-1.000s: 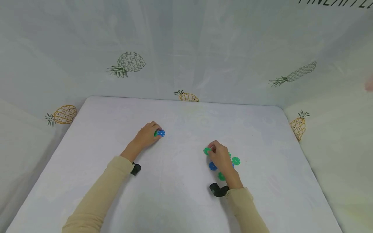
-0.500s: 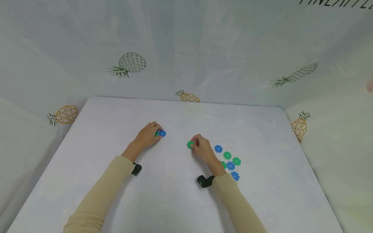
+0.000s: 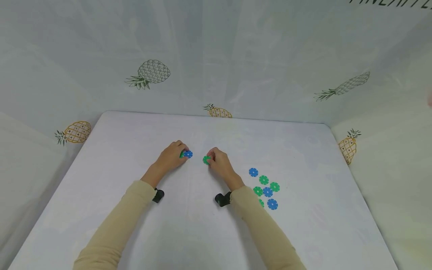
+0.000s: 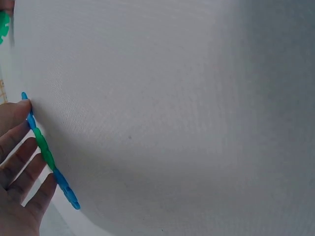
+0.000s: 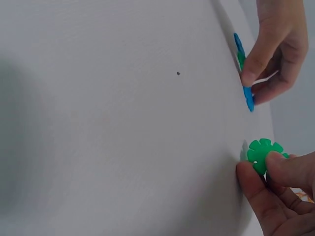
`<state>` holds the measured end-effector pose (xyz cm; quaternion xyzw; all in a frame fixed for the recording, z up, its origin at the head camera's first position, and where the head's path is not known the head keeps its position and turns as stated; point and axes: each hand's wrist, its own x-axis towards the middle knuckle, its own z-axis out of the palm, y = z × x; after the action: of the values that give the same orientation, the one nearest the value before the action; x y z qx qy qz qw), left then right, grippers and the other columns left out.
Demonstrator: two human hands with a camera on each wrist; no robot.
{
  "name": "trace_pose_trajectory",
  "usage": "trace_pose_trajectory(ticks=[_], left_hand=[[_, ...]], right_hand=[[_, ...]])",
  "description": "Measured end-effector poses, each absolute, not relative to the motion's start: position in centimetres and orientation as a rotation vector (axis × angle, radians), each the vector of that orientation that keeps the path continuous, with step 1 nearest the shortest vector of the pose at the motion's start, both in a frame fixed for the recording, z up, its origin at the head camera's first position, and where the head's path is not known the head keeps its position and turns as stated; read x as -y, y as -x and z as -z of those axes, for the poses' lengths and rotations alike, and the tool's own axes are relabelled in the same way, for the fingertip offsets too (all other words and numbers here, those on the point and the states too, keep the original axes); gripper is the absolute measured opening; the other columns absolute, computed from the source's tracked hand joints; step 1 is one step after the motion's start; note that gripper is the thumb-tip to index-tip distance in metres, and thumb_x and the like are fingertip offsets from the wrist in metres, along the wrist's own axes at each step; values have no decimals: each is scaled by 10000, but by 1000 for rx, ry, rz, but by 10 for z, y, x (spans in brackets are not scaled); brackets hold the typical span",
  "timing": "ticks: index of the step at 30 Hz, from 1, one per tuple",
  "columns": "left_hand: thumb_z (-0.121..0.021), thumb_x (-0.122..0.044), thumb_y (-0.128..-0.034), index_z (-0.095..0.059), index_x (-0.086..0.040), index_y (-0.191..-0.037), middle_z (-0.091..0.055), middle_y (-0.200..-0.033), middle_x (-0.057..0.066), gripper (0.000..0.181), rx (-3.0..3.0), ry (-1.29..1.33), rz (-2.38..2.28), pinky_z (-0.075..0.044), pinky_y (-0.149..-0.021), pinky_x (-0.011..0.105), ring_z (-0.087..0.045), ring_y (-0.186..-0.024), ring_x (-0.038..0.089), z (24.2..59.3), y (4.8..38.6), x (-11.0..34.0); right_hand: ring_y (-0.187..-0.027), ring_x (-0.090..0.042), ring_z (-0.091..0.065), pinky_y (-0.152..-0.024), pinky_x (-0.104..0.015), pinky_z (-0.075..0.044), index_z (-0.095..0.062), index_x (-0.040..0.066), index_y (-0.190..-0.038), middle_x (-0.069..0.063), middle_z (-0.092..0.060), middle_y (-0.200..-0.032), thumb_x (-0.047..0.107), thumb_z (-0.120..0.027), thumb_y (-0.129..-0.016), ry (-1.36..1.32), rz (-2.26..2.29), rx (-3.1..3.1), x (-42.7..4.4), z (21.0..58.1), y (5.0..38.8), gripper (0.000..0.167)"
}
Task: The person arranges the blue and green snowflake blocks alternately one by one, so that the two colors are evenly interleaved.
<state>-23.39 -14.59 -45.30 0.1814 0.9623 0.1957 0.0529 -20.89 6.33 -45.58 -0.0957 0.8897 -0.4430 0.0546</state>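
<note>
The left hand holds a joined row of notched discs; the left wrist view shows a blue disc, a green one and another blue one in line, the thumb and fingers on them. A single green notched disc is pinched between thumb and fingers of the right hand. In the head view that green disc is just right of the left hand's blue disc, with a gap between them.
Right of the right forearm, several loose discs lie on the white table, among them a blue disc and a green disc. A black device sits at the right wrist. Pineapple-print cloth hangs behind the table.
The right hand has carried its green disc leftward and away from the loose discs, closer to the left hand. More of the loose discs are uncovered. The left hand has stayed in place.
</note>
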Motion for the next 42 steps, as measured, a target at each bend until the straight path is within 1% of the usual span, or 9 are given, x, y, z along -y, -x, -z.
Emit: trace_pose_trajectory(ticks=[6, 11, 14, 20, 25, 32, 34, 39, 42], left_hand=[[-660, -216, -860, -600, -48, -1144, -556, -1132, 118, 335, -2927, -545, -594, -439, -966, 422, -508, -1090, 277, 453, 236, 145], [-665, -193, -855, -603, -37, -1132, -556, -1119, 123, 324, -2934, -552, -598, -445, -947, 430, -511, -1072, 286, 451, 235, 145], [-662, -190, -856, -603, -33, -1129, -555, -1117, 125, 321, -2936, -555, -599, -448, -941, 427, -512, -1062, 284, 451, 235, 146], [-671, -188, -849, -609, -37, -1120, -559, -1111, 120, 317, -2942, -568, -606, -453, -935, 420, -517, -1059, 281, 451, 235, 146], [-679, -187, -842, -610, -38, -1115, -559, -1101, 117, 318, -2949, -574, -613, -456, -927, 419, -519, -1047, 276, 451, 235, 147], [-675, -187, -844, -612, -41, -1112, -557, -1102, 118, 311, -2943, -566, -598, -459, -929, 413, -518, -1041, 269, 455, 237, 148], [-672, -190, -847, -610, -45, -1115, -556, -1106, 115, 311, -2939, -563, -596, -458, -932, 411, -517, -1044, 265, 457, 238, 147], [-670, -196, -849, -606, -50, -1120, -555, -1105, 110, 314, -2940, -557, -579, -458, -936, 404, -517, -1043, 260, 458, 239, 147], [-671, -187, -847, -608, -41, -1118, -558, -1103, 120, 314, -2945, -562, -585, -458, -938, 410, -520, -1041, 271, 457, 238, 147]], right_hand=[[-642, -128, -495, -608, -201, -421, -556, 16, -988, -63, -536, -754, 9, -592, -873, 300, 1291, -2710, -50, 456, 220, 121], [-708, -143, -477, -636, -216, -420, -559, 26, -995, -61, -536, -795, 20, -592, -877, 302, 1222, -2729, -40, 454, 229, 123], [-719, -142, -479, -645, -216, -419, -561, 35, -1000, -54, -536, -804, 40, -591, -884, 292, 1179, -2732, -35, 453, 233, 120], [-692, -133, -465, -617, -212, -394, -571, 49, -999, -37, -519, -772, 78, -609, -884, 240, 1108, -2750, -28, 453, 238, 124], [-661, -124, -473, -588, -209, -388, -590, 50, -983, -37, -553, -771, 92, -621, -877, 192, 1096, -2775, -24, 452, 239, 118], [-647, -122, -490, -554, -215, -374, -611, 75, -970, -25, -580, -768, 152, -643, -869, 108, 1006, -2800, -21, 451, 240, 131], [-667, -130, -505, -567, -224, -389, -608, 78, -976, -26, -589, -786, 164, -642, -872, 89, 972, -2795, -20, 451, 241, 140], [-743, -152, -535, -649, -258, -436, -601, 68, -986, -48, -614, -862, 176, -637, -877, 53, 906, -2778, -19, 450, 242, 158], [-775, -163, -536, -688, -271, -448, -603, 57, -987, -63, -604, -893, 172, -636, -878, 48, 895, -2780, -19, 450, 242, 162]])
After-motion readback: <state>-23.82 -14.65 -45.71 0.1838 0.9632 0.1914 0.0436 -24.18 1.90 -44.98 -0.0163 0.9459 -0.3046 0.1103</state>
